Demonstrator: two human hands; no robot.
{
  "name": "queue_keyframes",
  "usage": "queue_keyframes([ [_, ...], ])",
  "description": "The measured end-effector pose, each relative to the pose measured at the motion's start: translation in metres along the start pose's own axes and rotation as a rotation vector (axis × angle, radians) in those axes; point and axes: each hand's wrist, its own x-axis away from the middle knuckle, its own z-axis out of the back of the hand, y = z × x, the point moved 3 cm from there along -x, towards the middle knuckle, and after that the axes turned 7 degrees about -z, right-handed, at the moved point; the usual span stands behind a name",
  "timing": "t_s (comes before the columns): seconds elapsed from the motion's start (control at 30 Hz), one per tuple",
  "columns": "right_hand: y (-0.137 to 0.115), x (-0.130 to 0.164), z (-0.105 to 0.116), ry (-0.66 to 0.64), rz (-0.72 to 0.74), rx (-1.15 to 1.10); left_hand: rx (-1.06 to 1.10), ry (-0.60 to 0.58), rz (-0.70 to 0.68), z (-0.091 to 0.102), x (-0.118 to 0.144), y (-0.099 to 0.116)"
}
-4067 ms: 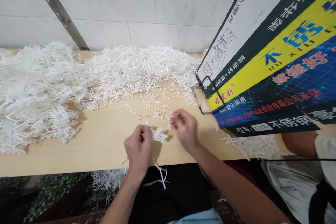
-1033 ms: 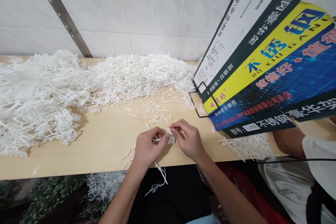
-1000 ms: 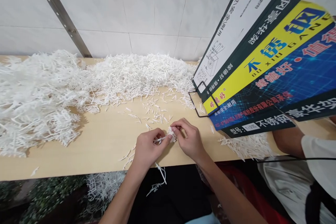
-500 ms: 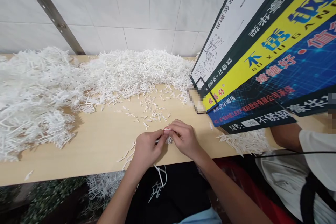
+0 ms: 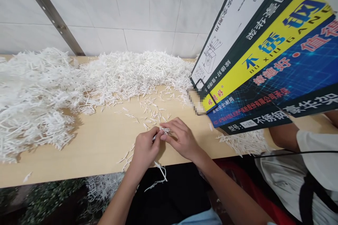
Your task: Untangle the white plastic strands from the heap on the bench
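Observation:
My left hand [image 5: 146, 147] is closed over the front of the table, thumb against forefinger. It grips a thin white branched plastic strand [image 5: 161, 171], whose tail hangs below the wrist past the table edge. Close beside it, my right hand [image 5: 182, 138] curls around a small bunch of white plastic pieces [image 5: 166, 131]. The fingertips of both hands nearly meet, so how they touch the strand is partly hidden. Short loose white pieces [image 5: 151, 110] lie scattered on the table just beyond my hands.
Large heaps of white branched plastic [image 5: 34, 95] cover the left and back of the wooden table [image 5: 102, 140]. A printed cardboard box [image 5: 264, 63] leans at the right, beside another person's arm [image 5: 283, 135]. More white pieces [image 5: 244, 142] lie beneath it. A metal bracket [image 5: 52, 15] is on the tiled wall.
My fingertips have drawn slightly apart, and my right hand has turned to show the bunch of white pieces in it. The strand's hanging tail has swung.

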Motion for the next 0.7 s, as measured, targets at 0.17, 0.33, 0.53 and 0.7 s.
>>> queue_keyframes([
  [0.17,0.023,0.002,0.004,0.152,-0.158,-0.192,-0.037,-0.094,-0.082,-0.003,0.001,0.004],
  [0.33,0.041,0.006,0.013,0.443,-0.398,-0.250,0.011,-0.025,-0.021,0.002,0.003,0.000],
  [0.53,0.006,-0.002,0.007,0.091,-0.113,-0.101,0.079,0.062,0.060,0.002,0.001,-0.002],
  [0.7,0.012,-0.002,0.003,0.081,-0.160,-0.238,0.047,0.025,-0.007,-0.004,0.000,0.002],
])
